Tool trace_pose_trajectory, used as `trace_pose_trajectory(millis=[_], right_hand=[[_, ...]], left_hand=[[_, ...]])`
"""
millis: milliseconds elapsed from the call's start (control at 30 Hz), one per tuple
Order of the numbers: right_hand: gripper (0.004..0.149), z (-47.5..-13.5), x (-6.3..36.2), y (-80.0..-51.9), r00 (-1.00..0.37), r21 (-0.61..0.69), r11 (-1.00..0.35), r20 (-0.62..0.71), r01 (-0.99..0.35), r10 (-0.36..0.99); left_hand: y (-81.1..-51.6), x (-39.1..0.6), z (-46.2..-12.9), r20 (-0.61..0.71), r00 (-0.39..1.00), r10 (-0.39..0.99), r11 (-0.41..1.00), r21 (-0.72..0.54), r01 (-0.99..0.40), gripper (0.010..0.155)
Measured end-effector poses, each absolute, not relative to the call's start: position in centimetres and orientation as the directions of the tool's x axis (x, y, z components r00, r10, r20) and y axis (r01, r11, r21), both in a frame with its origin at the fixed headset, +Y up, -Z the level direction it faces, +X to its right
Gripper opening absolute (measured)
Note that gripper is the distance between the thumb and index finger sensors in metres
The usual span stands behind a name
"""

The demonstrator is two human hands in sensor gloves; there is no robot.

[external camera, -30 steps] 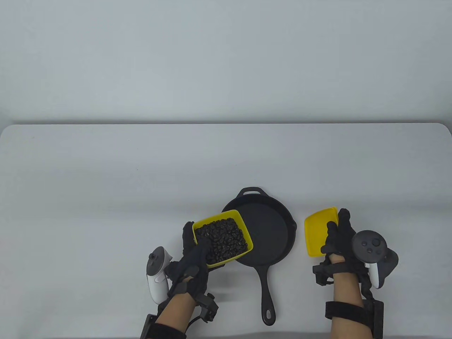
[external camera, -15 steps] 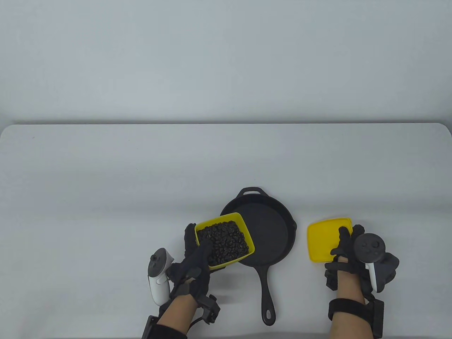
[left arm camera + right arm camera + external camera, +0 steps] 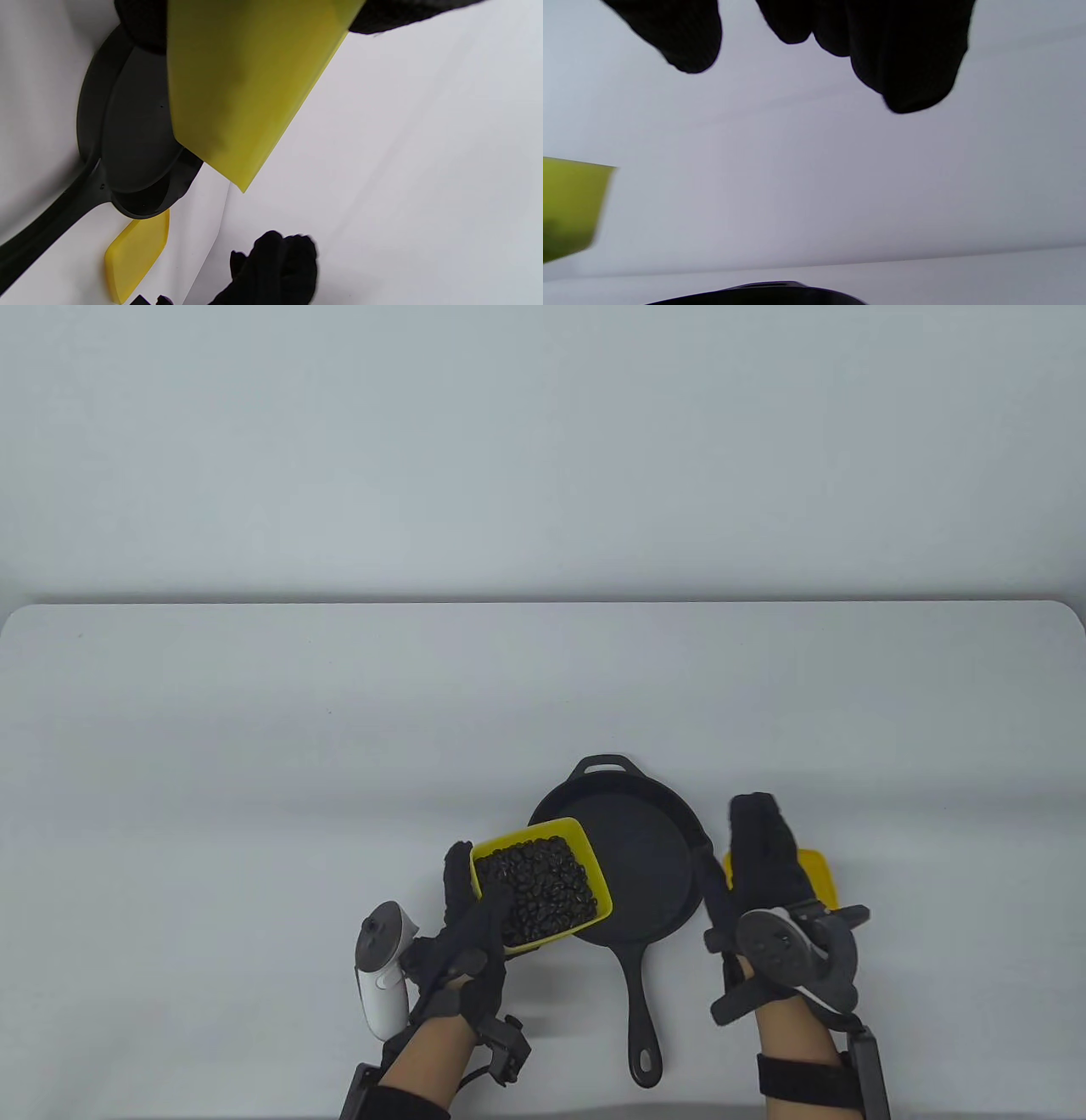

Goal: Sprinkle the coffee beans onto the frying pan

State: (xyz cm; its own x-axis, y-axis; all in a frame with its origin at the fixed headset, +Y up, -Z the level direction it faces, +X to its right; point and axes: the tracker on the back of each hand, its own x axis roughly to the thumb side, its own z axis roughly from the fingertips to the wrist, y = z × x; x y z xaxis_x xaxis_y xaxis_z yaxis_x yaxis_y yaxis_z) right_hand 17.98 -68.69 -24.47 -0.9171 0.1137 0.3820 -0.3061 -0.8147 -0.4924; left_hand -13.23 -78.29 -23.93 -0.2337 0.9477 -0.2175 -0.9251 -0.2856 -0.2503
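A black cast-iron frying pan (image 3: 649, 869) lies on the white table with its long handle (image 3: 640, 1010) toward me and nothing in it. My left hand (image 3: 475, 899) grips a yellow square container (image 3: 598, 882) full of dark coffee beans (image 3: 534, 886), held over the pan's left rim. The left wrist view shows the container's underside (image 3: 237, 84) above the pan (image 3: 135, 140). My right hand (image 3: 759, 848) is open and holds nothing, its fingers stretched out just right of the pan, above the yellow lid (image 3: 821, 875).
The lid lies flat on the table right of the pan, partly hidden by my right hand; it also shows in the left wrist view (image 3: 135, 250). The table's far edge (image 3: 543, 604) is well behind the pan.
My right hand set the yellow lid down on the table, let go, and moved left toward the pan with its fingers spread. The left hand with the container has barely moved.
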Motion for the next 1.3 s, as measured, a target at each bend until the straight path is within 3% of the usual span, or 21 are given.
trace_pose_trajectory(millis=[100,233,300,367,467,533,633,733,900,1000,1300], right_hand=[[0.053,-23.4,14.0,-67.7,-0.773,-0.399,-0.768,0.606,-0.5,0.188],[0.051,-23.6,10.2,-66.2,-0.656,-0.159,-0.782,0.657,-0.603,0.372],[0.056,-24.5,8.9,-65.9,-0.69,-0.026,-0.824,0.562,-0.566,0.457],[0.066,-25.9,7.6,-66.0,-0.72,0.195,-0.864,0.485,-0.464,0.496],[0.073,-27.8,6.2,-66.3,-0.782,0.289,-0.881,0.412,-0.374,0.468],[0.088,-28.9,5.1,-66.7,-0.8,0.444,-0.848,0.375,-0.288,0.468],[0.085,-29.9,3.6,-67.2,-0.779,0.481,-0.833,0.398,-0.272,0.485],[0.076,-30.4,2.7,-67.7,-0.729,0.502,-0.795,0.394,-0.341,0.56],[0.055,-30.7,2.4,-68.9,-0.757,0.484,-0.809,0.375,-0.333,0.535],[0.043,-30.8,4.2,-69.8,-0.699,0.484,-0.725,0.277,-0.491,0.659],[0.038,-30.4,7.1,-71.3,-0.647,0.464,-0.648,0.189,-0.604,0.738]], left_hand=[[-78.0,-13.3,-23.8,-0.195,-0.205,0.959,-0.252,-0.256,-0.933,0.078],[-77.9,-13.2,-23.8,-0.177,-0.174,0.969,-0.217,-0.258,-0.941,0.077],[-78.0,-13.0,-23.8,-0.185,-0.19,0.964,-0.233,-0.254,-0.939,0.077],[-78.2,-12.8,-23.8,-0.197,-0.218,0.956,-0.265,-0.253,-0.931,0.077],[-78.3,-12.5,-23.8,-0.199,-0.24,0.95,-0.287,-0.256,-0.923,0.077],[-78.3,-12.4,-23.8,-0.2,-0.255,0.946,-0.301,-0.251,-0.92,0.077],[-77.9,-12.6,-23.8,-0.155,-0.241,0.958,-0.271,-0.217,-0.938,0.078],[-77.3,-13.1,-24.0,-0.098,-0.196,0.976,-0.213,-0.207,-0.955,0.078],[-78.2,-12.8,-23.9,-0.166,-0.244,0.956,-0.275,-0.2,-0.94,0.078],[-78.4,-12.3,-23.8,-0.188,-0.258,0.948,-0.295,-0.209,-0.932,0.078],[-79.2,-10.7,-23.5,-0.26,-0.239,0.935,-0.307,-0.264,-0.914,0.079]])
